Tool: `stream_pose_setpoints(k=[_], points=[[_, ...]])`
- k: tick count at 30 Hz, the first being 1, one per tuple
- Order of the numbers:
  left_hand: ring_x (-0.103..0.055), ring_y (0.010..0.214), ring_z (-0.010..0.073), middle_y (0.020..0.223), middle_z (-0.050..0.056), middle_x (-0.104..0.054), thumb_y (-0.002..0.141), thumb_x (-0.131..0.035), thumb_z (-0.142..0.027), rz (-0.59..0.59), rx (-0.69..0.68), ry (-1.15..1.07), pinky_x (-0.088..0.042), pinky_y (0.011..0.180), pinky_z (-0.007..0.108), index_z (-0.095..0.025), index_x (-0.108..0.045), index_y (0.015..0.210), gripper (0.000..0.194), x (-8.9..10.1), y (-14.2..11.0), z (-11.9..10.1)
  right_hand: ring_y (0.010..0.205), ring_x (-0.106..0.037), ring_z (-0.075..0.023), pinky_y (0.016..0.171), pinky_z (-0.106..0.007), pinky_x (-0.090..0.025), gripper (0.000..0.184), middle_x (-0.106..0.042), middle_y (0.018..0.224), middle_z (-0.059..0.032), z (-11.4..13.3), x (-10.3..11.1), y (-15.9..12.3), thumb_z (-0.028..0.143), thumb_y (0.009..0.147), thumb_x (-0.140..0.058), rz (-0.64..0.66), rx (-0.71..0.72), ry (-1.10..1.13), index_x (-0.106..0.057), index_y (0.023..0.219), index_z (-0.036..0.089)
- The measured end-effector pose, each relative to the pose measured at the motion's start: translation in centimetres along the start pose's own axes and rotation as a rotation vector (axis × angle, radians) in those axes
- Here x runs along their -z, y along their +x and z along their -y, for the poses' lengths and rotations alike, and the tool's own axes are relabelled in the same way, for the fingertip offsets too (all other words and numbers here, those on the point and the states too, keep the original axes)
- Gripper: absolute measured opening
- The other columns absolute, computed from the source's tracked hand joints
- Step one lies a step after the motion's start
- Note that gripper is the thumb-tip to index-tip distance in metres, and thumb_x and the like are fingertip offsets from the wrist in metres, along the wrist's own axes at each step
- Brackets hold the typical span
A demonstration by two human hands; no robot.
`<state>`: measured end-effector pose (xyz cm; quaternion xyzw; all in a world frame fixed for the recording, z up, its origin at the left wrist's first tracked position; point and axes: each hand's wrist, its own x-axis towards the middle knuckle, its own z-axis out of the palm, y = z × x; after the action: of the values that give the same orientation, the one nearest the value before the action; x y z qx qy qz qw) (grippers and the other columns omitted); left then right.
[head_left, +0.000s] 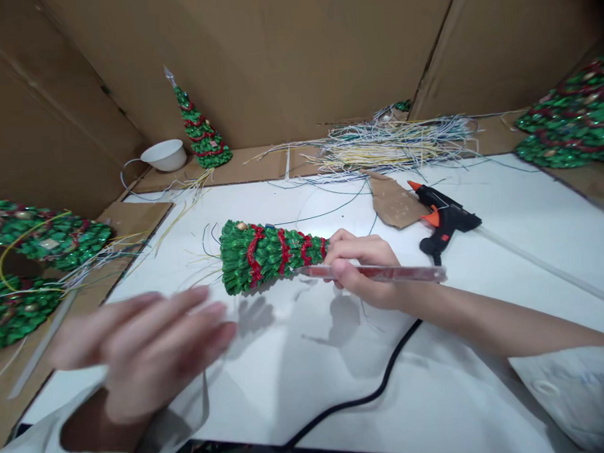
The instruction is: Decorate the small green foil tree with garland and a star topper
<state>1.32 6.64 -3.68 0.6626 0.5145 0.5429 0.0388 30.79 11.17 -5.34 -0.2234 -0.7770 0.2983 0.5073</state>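
Lying on its side at the centre of the white table, the green cone tree already carries leaves and red garland bands over its whole length, so it looks nearly finished, with perhaps only its tip left to do. The right hand pinches the tip at 3 o'clock and also clasps a clear stick, while the glue gun lies apart at 2 o'clock. The left hand, at 8 o'clock, is blurred, fingers spread, holding nothing.
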Motion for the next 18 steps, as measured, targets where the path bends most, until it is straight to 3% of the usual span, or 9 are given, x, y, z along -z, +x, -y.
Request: stream_pose_setpoints(k=[1, 3, 5, 9, 18], points=[[-0.052, 0.071, 0.0188, 0.072, -0.006, -0.065, 0.050, -0.089, -0.036, 0.058, -0.121, 0.038, -0.033, 0.077, 0.033, -0.034, -0.067, 0.084, 0.041, -0.1, -0.4, -0.5, 0.053, -0.043, -0.0086, 0.065, -0.028, -0.039, 0.024, -0.056, 0.055, 0.0030, 0.1, -0.1, 0.0, 0.018, 0.087, -0.046, 0.004, 0.044, -0.022, -0.052, 0.064, 0.019], [-0.053, 0.072, 0.0189, 0.075, -0.007, -0.070, 0.064, -0.083, -0.034, 0.245, -0.584, 0.299, -0.032, 0.073, 0.033, -0.038, -0.068, 0.100, 0.039, -1.3, -0.7, -1.6, 0.050, -0.041, -0.0071, 0.068, -0.030, -0.038, 0.020, -0.056, 0.057, 0.0042, 0.2, -0.4, -0.1, 0.016, 0.086, -0.045, 0.025, 0.120, -0.072, -0.052, 0.068, 0.019], [-0.055, 0.077, 0.0195, 0.077, -0.005, -0.072, 0.072, -0.077, -0.030, 0.166, -0.770, 0.323, -0.033, 0.071, 0.033, -0.034, -0.065, 0.111, 0.041, -3.2, -0.4, -2.6, 0.050, -0.042, -0.0066, 0.070, -0.031, -0.037, 0.017, -0.057, 0.058, 0.0048, 0.4, -0.6, -0.2, 0.014, 0.085, -0.044, 0.057, 0.170, -0.126, -0.051, 0.070, 0.019], [-0.055, 0.076, 0.0205, 0.076, -0.002, -0.072, 0.079, -0.071, -0.029, 0.138, -0.732, 0.321, -0.033, 0.070, 0.034, -0.029, -0.064, 0.115, 0.037, -5.2, 0.1, -3.4, 0.051, -0.045, -0.0068, 0.072, -0.031, -0.038, 0.014, -0.059, 0.059, 0.0050, 0.7, -0.8, -0.1, 0.013, 0.084, -0.043, 0.077, 0.246, -0.187, -0.050, 0.074, 0.020], [-0.054, 0.081, 0.0205, 0.078, 0.000, -0.069, 0.079, -0.069, -0.019, 0.219, -0.646, 0.250, -0.036, 0.071, 0.036, -0.026, -0.066, 0.092, 0.015, -5.2, 0.0, -4.1, 0.052, -0.049, -0.0071, 0.076, -0.030, -0.039, 0.014, -0.062, 0.060, 0.0048, 1.0, -1.1, -0.1, 0.014, 0.085, -0.041, 0.103, 0.277, -0.228, -0.049, 0.075, 0.020]])
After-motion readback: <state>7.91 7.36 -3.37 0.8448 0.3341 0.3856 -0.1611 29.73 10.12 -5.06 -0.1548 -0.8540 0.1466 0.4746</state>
